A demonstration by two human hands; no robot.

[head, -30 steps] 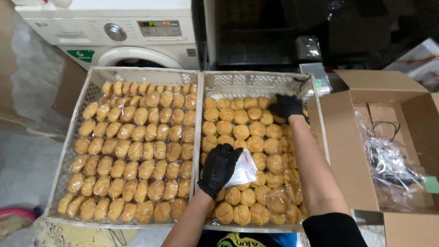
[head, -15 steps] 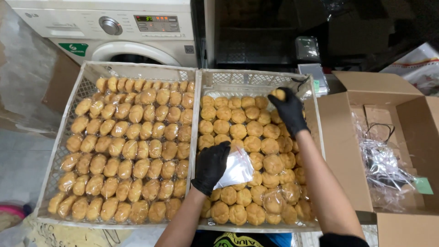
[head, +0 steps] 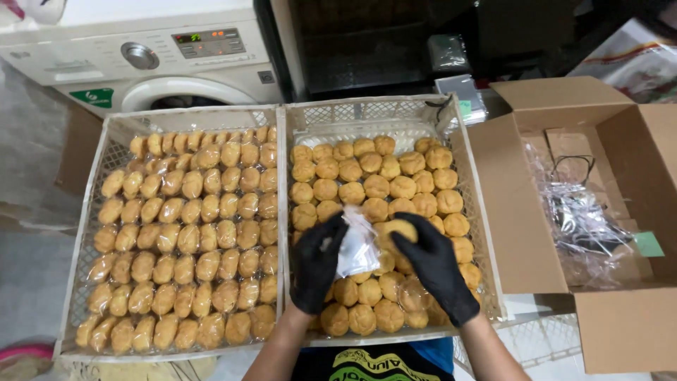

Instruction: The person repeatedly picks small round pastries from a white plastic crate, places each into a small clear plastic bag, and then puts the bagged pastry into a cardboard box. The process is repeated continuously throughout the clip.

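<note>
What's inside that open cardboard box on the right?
The cardboard box holds crumpled clear plastic wrap, a thin dark loop like a cord, and a small green tag. Whatever lies under the plastic is hidden, and the box's near corner is cut off by its flap.

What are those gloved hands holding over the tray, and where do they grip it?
The left hand holds a small clear plastic bag by its left edge; the right hand pinches a round golden bun by its rim at the bag's mouth.
</note>
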